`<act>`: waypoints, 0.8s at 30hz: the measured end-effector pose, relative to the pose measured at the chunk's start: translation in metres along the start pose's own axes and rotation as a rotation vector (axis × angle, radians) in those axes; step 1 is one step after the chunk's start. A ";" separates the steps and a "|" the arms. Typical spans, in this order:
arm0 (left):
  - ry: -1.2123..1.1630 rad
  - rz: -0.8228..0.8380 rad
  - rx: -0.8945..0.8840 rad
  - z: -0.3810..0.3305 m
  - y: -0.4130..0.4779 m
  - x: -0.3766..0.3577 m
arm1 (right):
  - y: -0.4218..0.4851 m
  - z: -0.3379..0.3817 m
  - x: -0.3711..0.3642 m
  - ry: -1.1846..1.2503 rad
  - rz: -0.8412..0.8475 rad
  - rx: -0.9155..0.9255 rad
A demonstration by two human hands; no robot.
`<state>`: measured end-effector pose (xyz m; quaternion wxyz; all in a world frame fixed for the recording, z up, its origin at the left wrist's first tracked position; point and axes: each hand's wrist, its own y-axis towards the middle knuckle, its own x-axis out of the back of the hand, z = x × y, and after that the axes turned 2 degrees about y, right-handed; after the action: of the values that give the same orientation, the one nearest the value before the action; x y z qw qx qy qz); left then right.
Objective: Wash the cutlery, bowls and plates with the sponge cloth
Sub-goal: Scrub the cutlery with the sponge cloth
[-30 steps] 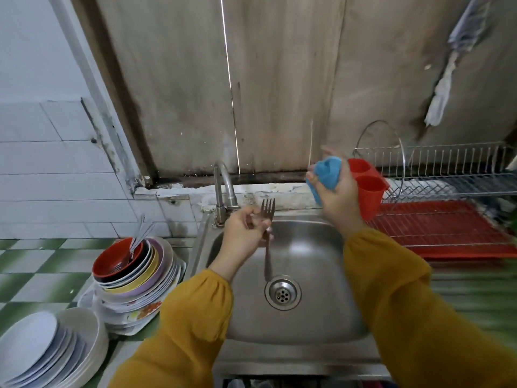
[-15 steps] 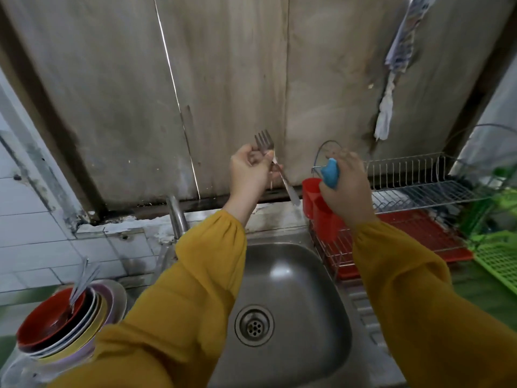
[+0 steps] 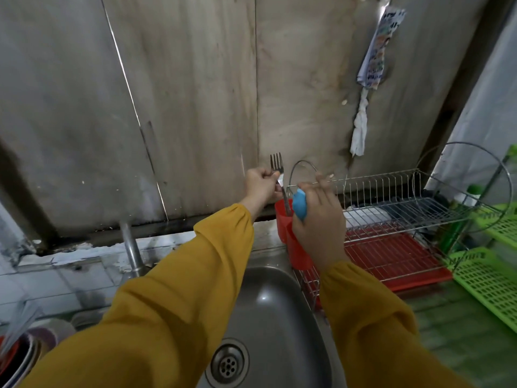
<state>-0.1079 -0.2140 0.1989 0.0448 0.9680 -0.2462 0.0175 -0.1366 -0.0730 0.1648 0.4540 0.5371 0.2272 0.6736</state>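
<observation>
1. Head view: grey wooden wall boards fill the back, with a rag and a printed wrapper hanging at upper right.
2. Steel sink sits at lower centre, its drain near the bottom edge and the tap behind it on the left.
3. Wire dish rack stands just right of the sink on the surface, over a red tray.
4. Green plastic baskets are at far right.
5. Stack of bowls and plates is at bottom left, blurred, cutlery sticking up from it.
6. Red cutlery holder hangs at the rack's left end, 2 cups.
7. Right hand is in front of the holder, fingers curled round the blue sponge cloth, 1 finger raised by the rack's wire loop.
8. Left hand is just left of it, fingers curled, pinching the fork near its neck.
9. Fork is tines up, its handle slanting down into the rear cup; cannot tell how deep.
</observation>
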 end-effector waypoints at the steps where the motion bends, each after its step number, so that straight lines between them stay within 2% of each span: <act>1: 0.025 0.014 0.017 0.007 0.004 -0.003 | -0.001 -0.002 -0.001 -0.019 -0.001 0.012; 4: 0.112 0.020 0.038 0.027 0.012 -0.010 | -0.003 -0.008 -0.006 -0.073 -0.024 0.044; 9: 0.117 -0.013 0.098 0.043 0.020 -0.011 | -0.005 -0.013 -0.010 -0.074 -0.050 0.034; 14: 0.162 0.116 0.114 0.043 0.010 -0.007 | -0.004 -0.016 -0.013 -0.054 -0.073 0.030; 17: 0.150 0.143 0.081 0.046 0.002 -0.003 | -0.005 -0.015 -0.016 -0.066 -0.108 0.050; 20: 0.204 0.079 0.022 0.051 -0.005 0.010 | -0.007 -0.013 -0.015 -0.084 -0.166 0.088; 24: 0.412 -0.029 -0.201 0.050 -0.032 0.040 | -0.017 0.001 -0.012 0.073 -0.232 0.095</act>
<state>-0.0566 -0.2100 0.1490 0.1905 0.9382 -0.2184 0.1894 -0.1291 -0.0747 0.1452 0.4945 0.5034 0.3359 0.6239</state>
